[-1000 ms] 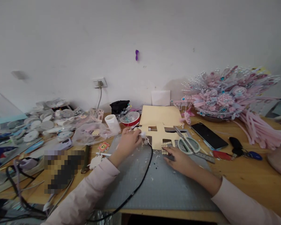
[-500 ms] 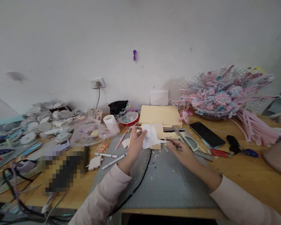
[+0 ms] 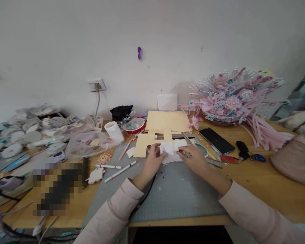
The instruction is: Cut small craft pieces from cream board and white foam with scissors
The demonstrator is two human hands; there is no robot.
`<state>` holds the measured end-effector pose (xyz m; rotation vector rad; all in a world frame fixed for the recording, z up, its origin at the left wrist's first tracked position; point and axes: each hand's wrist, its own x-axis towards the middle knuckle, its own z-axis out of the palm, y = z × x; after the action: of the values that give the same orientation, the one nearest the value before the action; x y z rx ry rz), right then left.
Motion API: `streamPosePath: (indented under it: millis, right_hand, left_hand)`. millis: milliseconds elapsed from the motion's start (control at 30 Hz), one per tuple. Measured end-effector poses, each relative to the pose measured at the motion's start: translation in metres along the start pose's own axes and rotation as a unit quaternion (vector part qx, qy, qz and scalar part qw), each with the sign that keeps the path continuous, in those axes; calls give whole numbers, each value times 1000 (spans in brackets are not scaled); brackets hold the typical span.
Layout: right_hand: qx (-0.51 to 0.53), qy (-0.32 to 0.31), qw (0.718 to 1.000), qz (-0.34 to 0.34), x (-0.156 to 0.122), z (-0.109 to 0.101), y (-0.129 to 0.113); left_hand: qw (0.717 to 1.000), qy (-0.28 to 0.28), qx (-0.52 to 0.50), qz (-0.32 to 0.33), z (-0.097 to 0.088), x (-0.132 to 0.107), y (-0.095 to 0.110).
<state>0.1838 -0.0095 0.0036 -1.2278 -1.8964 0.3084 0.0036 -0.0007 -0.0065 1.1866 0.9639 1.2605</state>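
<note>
Between both hands, low over the grey cutting mat [image 3: 188,198], is a thin, creased white sheet [image 3: 167,148] that looks like paper or tissue. My left hand [image 3: 152,164] pinches its left side with thumb and fingers. At the right side, my right hand [image 3: 195,160] has its fingers curled onto the sheet; the fingertips are partly hidden. Cut pale-yellow card [image 3: 141,145] lies just beyond my left hand, and a larger yellow card [image 3: 167,120] lies farther back. Scissors with a pale green handle [image 3: 202,149] rest beside my right hand, near a metal ruler [image 3: 215,163].
A black phone [image 3: 217,140] and keys [image 3: 244,151] lie to the right, before a pink beaded headdress [image 3: 231,100]. Markers [image 3: 120,171], a white roll [image 3: 114,132] and a red-rimmed bowl [image 3: 134,126] are left. Pale discs [image 3: 32,135] pile up at far left.
My right hand has moved in to the white sheet, which is now lower and held from both sides. The camera view has shifted slightly.
</note>
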Motion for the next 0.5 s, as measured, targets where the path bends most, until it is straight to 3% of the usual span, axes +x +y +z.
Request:
streamPosePath:
  millis: [167, 300, 400, 500]
  right_hand:
    - [-44, 37, 997, -45, 1, -4, 2]
    - [-74, 63, 992, -85, 0, -6, 6]
    - [-90, 65, 986, -122, -3, -9, 9]
    - [-93, 11, 975, -199, -3, -15, 8]
  left_hand:
    - [989, 55, 124, 51, -9, 4, 4]
    - [986, 91, 131, 41, -10, 4, 7]
    - [995, 61, 82, -4, -7, 3, 5]
    - [999, 5, -27, -38, -4, 0, 6]
